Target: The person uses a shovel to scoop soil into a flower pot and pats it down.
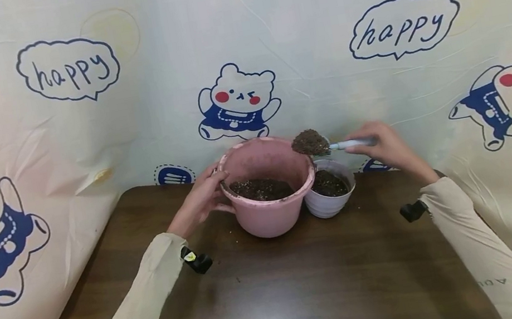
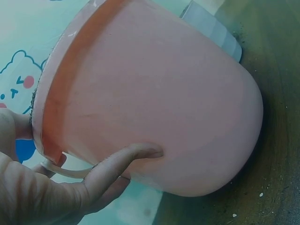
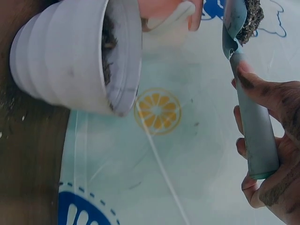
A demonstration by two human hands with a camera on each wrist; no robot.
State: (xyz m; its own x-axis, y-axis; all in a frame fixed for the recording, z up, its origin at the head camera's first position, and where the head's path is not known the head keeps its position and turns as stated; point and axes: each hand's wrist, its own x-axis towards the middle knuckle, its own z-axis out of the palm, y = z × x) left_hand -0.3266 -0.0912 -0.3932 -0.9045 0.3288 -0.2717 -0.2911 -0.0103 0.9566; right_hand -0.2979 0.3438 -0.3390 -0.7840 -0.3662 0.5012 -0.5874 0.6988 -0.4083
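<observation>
A pink bucket with dark soil in its bottom stands on the table. At its left rim my left hand grips it, thumb over the edge and fingers against the outer wall, near the handle. My right hand holds a light blue trowel by its handle. The trowel's blade carries a heap of soil above the gap between the bucket and a white ribbed pot. Soil also lies inside that pot, which stands close against the bucket's right side.
The dark wooden table bears a few scattered crumbs in front of the bucket. A printed cloth with bears and lettering hangs behind the table and along both sides. Each sleeve has a black wrist camera near the cuff.
</observation>
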